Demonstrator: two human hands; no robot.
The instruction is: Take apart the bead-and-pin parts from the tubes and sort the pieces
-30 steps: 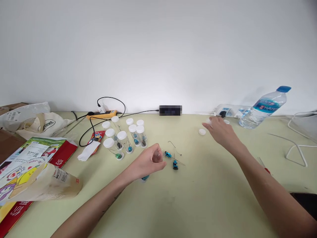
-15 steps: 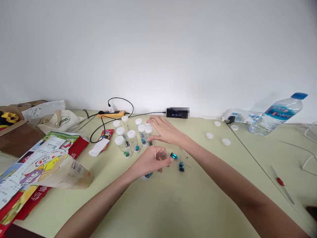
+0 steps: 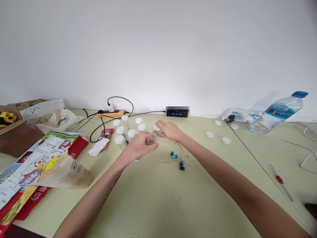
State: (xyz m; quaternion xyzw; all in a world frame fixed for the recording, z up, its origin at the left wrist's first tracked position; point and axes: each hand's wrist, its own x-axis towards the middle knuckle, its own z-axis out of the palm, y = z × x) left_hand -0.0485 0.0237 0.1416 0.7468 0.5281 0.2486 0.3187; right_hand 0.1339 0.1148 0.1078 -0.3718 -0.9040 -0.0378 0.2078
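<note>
My left hand [image 3: 138, 147] is closed round a clear plastic tube, mostly hidden by the fingers; its base peeks out below the palm. Just right of it, my right hand [image 3: 170, 131] pinches the white cap [image 3: 157, 128] of another clear tube, whose lower part is largely hidden. Several white-capped tubes [image 3: 120, 140] stand upright left of and behind my left hand. On the table below my right hand lie two small shiny blue-and-black pieces [image 3: 174, 154] [image 3: 182, 165] with thin wires, and an L-shaped hex key [image 3: 165, 161].
Loose white caps [image 3: 209, 135] lie to the right, before a tilted water bottle [image 3: 277, 114]. A red-handled tool [image 3: 279, 179] rests at far right. A drink cup [image 3: 79, 173] and colourful packaging [image 3: 56, 142] occupy the left. A phone [image 3: 176, 112] and orange power strip [image 3: 111, 113] line the wall.
My right hand has closed on a capped tube and drawn it rightward from the group. My left hand has moved left and slightly up with its tube, uncovering the hex key.
</note>
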